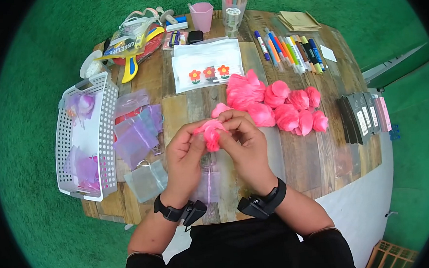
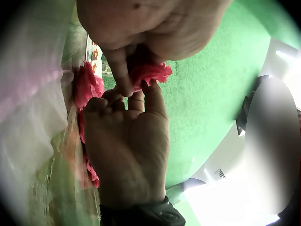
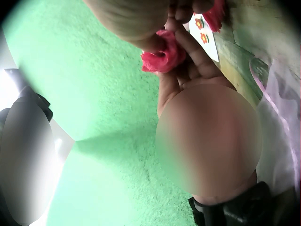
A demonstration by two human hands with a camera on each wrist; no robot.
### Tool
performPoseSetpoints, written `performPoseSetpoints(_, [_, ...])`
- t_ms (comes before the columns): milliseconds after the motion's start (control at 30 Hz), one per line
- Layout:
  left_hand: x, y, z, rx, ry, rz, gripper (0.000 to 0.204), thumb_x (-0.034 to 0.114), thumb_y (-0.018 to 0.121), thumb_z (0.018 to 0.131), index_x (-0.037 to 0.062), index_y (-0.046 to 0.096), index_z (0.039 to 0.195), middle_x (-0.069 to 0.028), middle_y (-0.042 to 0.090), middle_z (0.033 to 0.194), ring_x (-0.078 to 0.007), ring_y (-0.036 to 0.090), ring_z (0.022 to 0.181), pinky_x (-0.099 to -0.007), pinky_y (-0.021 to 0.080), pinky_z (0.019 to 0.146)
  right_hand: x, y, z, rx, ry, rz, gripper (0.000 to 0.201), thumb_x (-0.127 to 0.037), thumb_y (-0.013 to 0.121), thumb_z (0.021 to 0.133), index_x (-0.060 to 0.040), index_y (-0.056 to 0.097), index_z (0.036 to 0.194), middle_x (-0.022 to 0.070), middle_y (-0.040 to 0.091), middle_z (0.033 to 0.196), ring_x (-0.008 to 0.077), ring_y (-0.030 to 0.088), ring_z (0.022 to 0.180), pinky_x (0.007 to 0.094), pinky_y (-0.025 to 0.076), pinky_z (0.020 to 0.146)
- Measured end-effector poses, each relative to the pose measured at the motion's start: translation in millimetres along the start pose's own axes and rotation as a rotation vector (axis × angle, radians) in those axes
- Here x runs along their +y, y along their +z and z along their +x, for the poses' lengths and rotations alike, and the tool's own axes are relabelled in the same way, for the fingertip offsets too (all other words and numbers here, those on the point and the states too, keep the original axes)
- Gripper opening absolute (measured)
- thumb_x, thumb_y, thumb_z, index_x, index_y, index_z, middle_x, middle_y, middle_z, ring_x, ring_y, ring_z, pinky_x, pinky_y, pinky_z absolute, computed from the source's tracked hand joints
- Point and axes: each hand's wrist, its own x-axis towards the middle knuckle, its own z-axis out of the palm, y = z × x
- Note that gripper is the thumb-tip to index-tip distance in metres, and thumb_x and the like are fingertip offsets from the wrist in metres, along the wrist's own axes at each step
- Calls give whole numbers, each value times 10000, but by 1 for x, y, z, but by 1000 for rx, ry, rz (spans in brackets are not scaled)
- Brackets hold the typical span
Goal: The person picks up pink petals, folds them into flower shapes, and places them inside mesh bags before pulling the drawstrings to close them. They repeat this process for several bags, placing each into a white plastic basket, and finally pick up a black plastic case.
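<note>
Between my two hands, in the middle of the head view, is a small crumpled bunch of pink petals [image 1: 211, 134]. My left hand [image 1: 182, 153] pinches its left side, thumb in front, and my right hand [image 1: 247, 149] pinches its right side the same way. In the left wrist view the bunch [image 2: 153, 74] shows ruffled edges, partly hidden by fingers. The right wrist view shows the bunch [image 3: 164, 54] rolled, with a fingertip pressed into its folds. Just beyond the hands lie several piles of similar pink petals [image 1: 245, 90] on the wooden table.
Sheer drawstring bags [image 1: 136, 134] lie left of the hands, beside a white perforated basket [image 1: 108, 140]. One lilac bag [image 1: 210, 183] lies below the hands. Behind are a flower-printed pouch [image 1: 185, 62], markers [image 1: 295, 53] and a pink cup [image 1: 202, 18]. Black boxes [image 1: 353, 118] stand at right.
</note>
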Motion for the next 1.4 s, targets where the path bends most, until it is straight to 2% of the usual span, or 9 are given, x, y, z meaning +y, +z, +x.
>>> performPoseSetpoints(133, [1, 8, -2, -64, 91, 45, 357, 53, 634, 1094, -39, 575, 1434, -127, 712, 1342, -177, 696, 1220, -326, 556, 1062, 1, 0, 1, 28, 8, -13, 104, -49, 802, 958, -43, 719, 1021, 59, 654, 1254, 92, 587, 1000, 253, 495, 851])
performPoseSetpoints(467, [-2, 0, 2, -13, 21, 117, 321, 23, 610, 1094, -50, 587, 1406, -137, 721, 1315, -159, 702, 1182, -322, 572, 1019, -1, -3, 2, -11, 92, -6, 160, -83, 830, 943, -48, 721, 1055, 57, 661, 1255, 98, 583, 966, 252, 497, 839])
performPoseSetpoints(567, [-1, -1, 2, 12, -16, 63, 296, 29, 588, 1107, -50, 596, 1392, -136, 729, 1290, -157, 714, 1143, -320, 579, 999, -14, -6, 4, -56, 18, -181, 245, -85, 832, 930, -49, 721, 1145, 71, 662, 1257, 111, 587, 951, 265, 507, 840])
performPoseSetpoints(767, [0, 1, 2, -13, -24, 68, 275, 38, 560, 1124, -44, 592, 1385, -138, 746, 1239, -162, 727, 1107, -328, 606, 971, -37, -18, 12, -98, -494, -650, 441, -88, 826, 921, -51, 703, 1343, 140, 659, 1228, 236, 682, 1079, 373, 567, 908])
performPoseSetpoints(867, [0, 5, 2, -9, -24, 56, 260, 52, 554, 1130, -42, 592, 1370, -135, 749, 1223, -169, 736, 1089, -336, 627, 939, -41, -21, 15, -170, -365, -578, 375, -61, 794, 950, -27, 723, 1316, 151, 663, 1195, 274, 718, 1063, 385, 588, 875])
performPoseSetpoints(1067, [1, 3, 3, -34, -16, 87, 232, 84, 570, 1130, -34, 603, 1327, -130, 759, 1160, -186, 759, 994, -339, 640, 862, -35, -24, 20, -248, -155, -357, 237, -43, 771, 980, -8, 767, 1215, 99, 691, 1079, 189, 731, 853, 296, 581, 713])
performPoseSetpoints(1167, [0, 0, 4, -31, -10, 102, 240, 110, 590, 1124, -24, 609, 1322, -139, 760, 1154, -196, 762, 942, -340, 638, 807, -44, -24, 23, -266, -28, -280, 216, -78, 776, 989, -15, 774, 1196, 78, 701, 1026, 147, 710, 841, 294, 572, 725])
performPoseSetpoints(1267, [7, -6, 9, 64, 27, 108, 270, 187, 622, 1118, -7, 619, 1306, -191, 752, 1219, -216, 763, 858, -331, 637, 746, -51, -36, 40, -184, -85, -317, 188, -117, 771, 1002, -29, 786, 1168, 63, 700, 968, 132, 703, 830, 310, 564, 718])
performPoseSetpoints(1400, [19, -26, 18, 182, 88, 30, 259, 209, 634, 1114, 9, 628, 1279, -223, 739, 1276, -206, 765, 857, -291, 628, 722, -70, -62, 64, -46, -244, -570, 149, -137, 763, 999, -37, 792, 1106, 102, 706, 937, 211, 713, 811, 351, 560, 712])
